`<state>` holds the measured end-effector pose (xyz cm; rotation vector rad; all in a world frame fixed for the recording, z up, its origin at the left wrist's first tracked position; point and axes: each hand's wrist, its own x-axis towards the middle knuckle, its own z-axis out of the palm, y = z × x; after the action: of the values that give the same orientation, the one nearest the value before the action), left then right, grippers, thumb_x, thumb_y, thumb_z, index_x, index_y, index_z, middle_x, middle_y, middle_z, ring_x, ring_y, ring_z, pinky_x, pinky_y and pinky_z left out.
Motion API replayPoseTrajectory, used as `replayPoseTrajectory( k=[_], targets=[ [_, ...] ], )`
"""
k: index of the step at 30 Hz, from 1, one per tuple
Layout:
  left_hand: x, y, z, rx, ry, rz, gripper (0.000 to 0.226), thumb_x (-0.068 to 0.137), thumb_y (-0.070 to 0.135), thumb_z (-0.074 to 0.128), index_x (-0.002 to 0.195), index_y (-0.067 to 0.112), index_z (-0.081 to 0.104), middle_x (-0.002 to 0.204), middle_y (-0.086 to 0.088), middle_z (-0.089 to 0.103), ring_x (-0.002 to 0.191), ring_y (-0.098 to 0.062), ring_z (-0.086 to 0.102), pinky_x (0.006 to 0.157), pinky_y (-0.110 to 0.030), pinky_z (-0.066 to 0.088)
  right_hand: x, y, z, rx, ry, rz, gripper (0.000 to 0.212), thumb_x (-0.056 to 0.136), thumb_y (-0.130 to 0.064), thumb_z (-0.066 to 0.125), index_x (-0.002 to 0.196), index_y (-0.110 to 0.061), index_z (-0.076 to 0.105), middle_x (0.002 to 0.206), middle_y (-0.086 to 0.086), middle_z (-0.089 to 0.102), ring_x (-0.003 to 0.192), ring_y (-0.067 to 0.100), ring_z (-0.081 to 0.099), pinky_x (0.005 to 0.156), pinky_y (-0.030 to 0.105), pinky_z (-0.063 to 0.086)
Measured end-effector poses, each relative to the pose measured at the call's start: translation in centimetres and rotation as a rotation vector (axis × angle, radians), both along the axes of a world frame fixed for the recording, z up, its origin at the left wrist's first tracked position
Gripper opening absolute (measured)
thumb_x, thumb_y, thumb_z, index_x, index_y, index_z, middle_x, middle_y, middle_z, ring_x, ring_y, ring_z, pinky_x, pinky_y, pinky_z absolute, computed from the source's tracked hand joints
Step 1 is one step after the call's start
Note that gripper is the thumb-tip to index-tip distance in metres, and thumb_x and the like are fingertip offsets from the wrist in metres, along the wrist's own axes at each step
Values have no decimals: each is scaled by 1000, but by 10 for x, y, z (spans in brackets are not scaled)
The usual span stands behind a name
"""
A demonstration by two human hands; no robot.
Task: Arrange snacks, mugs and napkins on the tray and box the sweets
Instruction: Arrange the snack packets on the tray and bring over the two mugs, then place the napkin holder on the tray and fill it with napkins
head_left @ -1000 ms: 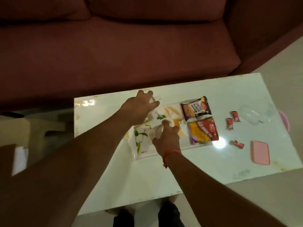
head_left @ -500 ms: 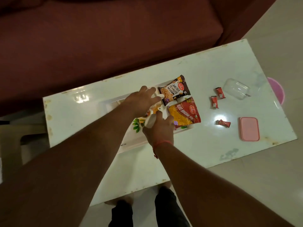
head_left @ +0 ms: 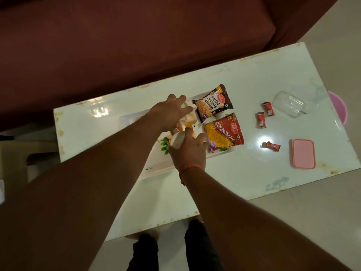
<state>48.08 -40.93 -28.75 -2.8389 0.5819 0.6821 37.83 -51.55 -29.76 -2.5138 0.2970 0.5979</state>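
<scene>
A white floral tray (head_left: 156, 169) lies on the white table. On its right end rest a salted peanuts packet (head_left: 213, 103) and, nearer me, an aloo bhujia packet (head_left: 224, 133). My left hand (head_left: 170, 112) covers a white mug at the tray's far side, mostly hidden. My right hand (head_left: 190, 151) grips a second white mug (head_left: 176, 140) on the tray's near side. Three red wrapped sweets (head_left: 261, 119) (head_left: 268, 108) (head_left: 271, 146) lie loose right of the tray. A clear box (head_left: 289, 103) and its pink lid (head_left: 303, 156) sit further right. No napkins show.
A maroon sofa (head_left: 136, 45) runs along the table's far edge. A pink round object (head_left: 339, 106) sticks out past the table's right end. My legs (head_left: 175, 253) stand at the near edge. The table's left part (head_left: 84, 130) is bare.
The camera has tilted down and shifted, so the table appears lower and more angled. Both hands stay on the mugs on the tray, moved slightly toward the packets.
</scene>
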Motion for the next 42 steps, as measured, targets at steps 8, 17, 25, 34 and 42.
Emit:
replayPoseTrajectory(
  k=[8,17,25,34,42],
  targets=[
    [-2,14,-8,-82,-8,16,86,85,32,70,153,37,16,162,-13,9,149,-38,9,117,-56,22,-3,3,-3,-10,35,-13,89,76,-58,72,145,-33,21,138,15,29,126,39,39,91,54,51],
    [-115,3,-29,-1008,191,1377,45,97,35,50,142,30,44,145,-8,44,128,-28,50,107,-47,43,9,-50,-17,225,67,-108,56,98,-40,52,147,-17,37,136,23,37,124,40,44,105,44,38],
    [-127,-36,-33,-1381,382,1683,54,96,9,53,145,27,43,135,-9,53,107,-24,63,88,-41,59,22,-51,-29,289,100,-79,36,102,-27,44,133,-13,55,127,18,60,118,34,57,90,32,44],
    [-125,-36,-33,-1293,325,1609,53,95,13,55,144,29,45,128,-11,58,107,-24,64,90,-40,58,20,-48,-30,258,76,-91,37,101,-30,46,133,-11,54,127,16,62,116,31,58,86,30,43],
    [-151,-12,-29,-1281,311,1636,63,90,46,58,146,27,38,141,-6,52,118,-28,60,95,-47,54,1,-42,-11,146,-104,-191,60,101,-41,43,152,-16,24,149,19,29,138,35,32,105,44,38]
  ],
)
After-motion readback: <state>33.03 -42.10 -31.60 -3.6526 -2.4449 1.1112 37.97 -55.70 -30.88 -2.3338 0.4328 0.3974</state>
